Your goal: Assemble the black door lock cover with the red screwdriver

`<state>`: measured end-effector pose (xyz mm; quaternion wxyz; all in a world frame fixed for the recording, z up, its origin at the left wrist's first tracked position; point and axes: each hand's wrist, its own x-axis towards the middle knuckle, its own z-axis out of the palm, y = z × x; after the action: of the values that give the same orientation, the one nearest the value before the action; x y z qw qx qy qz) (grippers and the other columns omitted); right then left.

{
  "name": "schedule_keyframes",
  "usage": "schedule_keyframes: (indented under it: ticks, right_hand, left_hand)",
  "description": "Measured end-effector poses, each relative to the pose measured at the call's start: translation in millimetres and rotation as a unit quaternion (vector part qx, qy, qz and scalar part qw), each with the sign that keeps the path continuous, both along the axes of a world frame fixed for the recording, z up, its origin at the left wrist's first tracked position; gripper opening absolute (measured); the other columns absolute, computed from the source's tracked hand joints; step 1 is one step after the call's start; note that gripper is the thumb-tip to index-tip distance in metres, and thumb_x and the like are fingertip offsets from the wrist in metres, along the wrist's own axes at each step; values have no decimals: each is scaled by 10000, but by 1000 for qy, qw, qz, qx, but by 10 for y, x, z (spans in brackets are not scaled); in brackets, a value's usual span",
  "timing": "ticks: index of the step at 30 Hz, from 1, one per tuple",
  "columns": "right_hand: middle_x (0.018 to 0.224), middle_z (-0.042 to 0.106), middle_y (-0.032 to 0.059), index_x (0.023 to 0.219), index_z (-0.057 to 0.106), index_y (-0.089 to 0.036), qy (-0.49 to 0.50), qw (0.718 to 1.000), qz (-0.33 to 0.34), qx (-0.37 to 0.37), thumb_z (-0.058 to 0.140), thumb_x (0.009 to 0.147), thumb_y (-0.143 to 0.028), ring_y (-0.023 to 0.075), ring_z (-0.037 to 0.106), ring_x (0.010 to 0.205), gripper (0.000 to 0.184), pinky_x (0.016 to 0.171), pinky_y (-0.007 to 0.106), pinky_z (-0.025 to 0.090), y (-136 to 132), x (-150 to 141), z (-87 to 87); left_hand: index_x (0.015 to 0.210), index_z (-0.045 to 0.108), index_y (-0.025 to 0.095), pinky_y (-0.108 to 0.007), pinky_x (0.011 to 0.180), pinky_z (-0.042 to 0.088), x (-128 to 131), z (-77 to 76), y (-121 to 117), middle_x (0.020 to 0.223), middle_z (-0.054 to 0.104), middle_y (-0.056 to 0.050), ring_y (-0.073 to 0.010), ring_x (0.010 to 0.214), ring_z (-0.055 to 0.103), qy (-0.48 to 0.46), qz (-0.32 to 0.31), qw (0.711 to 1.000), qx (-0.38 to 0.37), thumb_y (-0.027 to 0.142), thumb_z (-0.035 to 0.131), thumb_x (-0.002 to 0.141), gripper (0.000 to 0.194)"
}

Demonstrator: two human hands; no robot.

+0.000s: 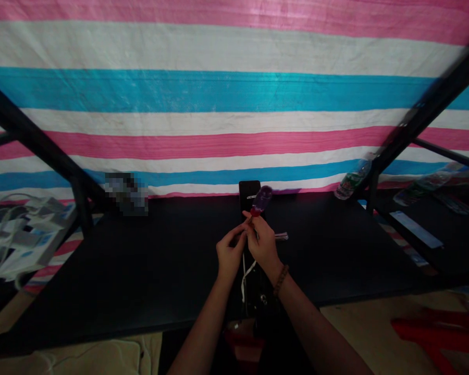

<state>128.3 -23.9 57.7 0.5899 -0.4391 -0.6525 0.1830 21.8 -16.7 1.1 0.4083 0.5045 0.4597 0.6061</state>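
My right hand (263, 244) is closed around the lower end of what looks like a screwdriver (262, 200). Its see-through purple handle with a red collar points up and away from me. My left hand (230, 254) is closed too, thumb and fingertips pinched together against the right fingers; what lies between them is too small to make out. Just beyond the hands, a dark phone (247, 190) leans at the table's back edge. A short, shiny, pale strip (281, 236) sticks out to the right of my right hand. Below the hands hangs a white cord (244, 284).
The black table (160, 271) backs onto a striped sheet (219, 94). A plastic bottle (352, 179) stands back right; a blurred-out object (127, 195) sits back left. White boxes and cables (27, 245) lie on the left. Black frame bars (410, 125) slant at both sides. A red stool (441, 333) is lower right.
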Motion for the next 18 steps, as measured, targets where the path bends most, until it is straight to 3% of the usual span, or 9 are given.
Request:
schedule_keyframes:
  ticks: [4, 9, 18]
  right_hand:
    - [919, 739, 48, 994, 644, -214, 51, 998, -14, -39, 583, 956, -262, 193, 725, 833, 87, 760, 306, 573, 7, -1, -40]
    - [1024, 764, 75, 1064, 640, -219, 18, 999, 33, -27, 485, 992, -221, 204, 737, 963, 171, 856, 333, 574, 0, -4, -58]
    - [947, 737, 59, 1070, 577, -224, 42, 999, 10, -14, 437, 1007, -213, 182, 732, 878, 155, 801, 310, 583, -34, 14, -31]
  left_hand:
    - [987, 796, 166, -305, 727, 581, 0, 21, -4, 876, 793, -68, -208, 752, 726, 5, 9, 1000, -2, 369, 753, 775, 297]
    - [972, 797, 163, -279, 653, 569, 0, 30, -6, 825, 789, -59, -187, 676, 707, 5, 12, 1000, -6, 388, 760, 765, 308]
    - [1014, 792, 154, -312, 718, 592, 13, 16, 7, 887, 801, -82, -202, 732, 730, 3, 13, 1000, -14, 379, 773, 756, 342]
